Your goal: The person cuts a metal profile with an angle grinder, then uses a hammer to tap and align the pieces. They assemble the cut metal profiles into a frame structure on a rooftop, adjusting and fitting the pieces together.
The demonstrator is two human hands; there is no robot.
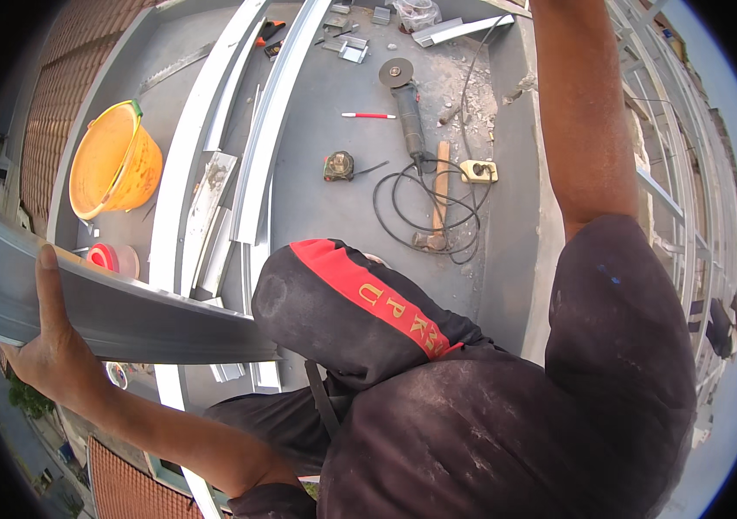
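- Dust-smudged dark shirt [490, 424] is seen nearest.
- At left, a long grey metal channel [161, 324], smooth and curved-looking, is gripped by the left hand [57, 353]; the right hand is out of view, its hold untold.
- Steadying seems in hand; firm support is called for.
- Farther, ribbed silvery profiles [278, 112] and an orange plastic bucket [142, 177] are seen.

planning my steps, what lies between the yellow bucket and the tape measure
Long pale metal channels and shorter metal pieces lie between the yellow bucket and tape measure, as the head view shows.
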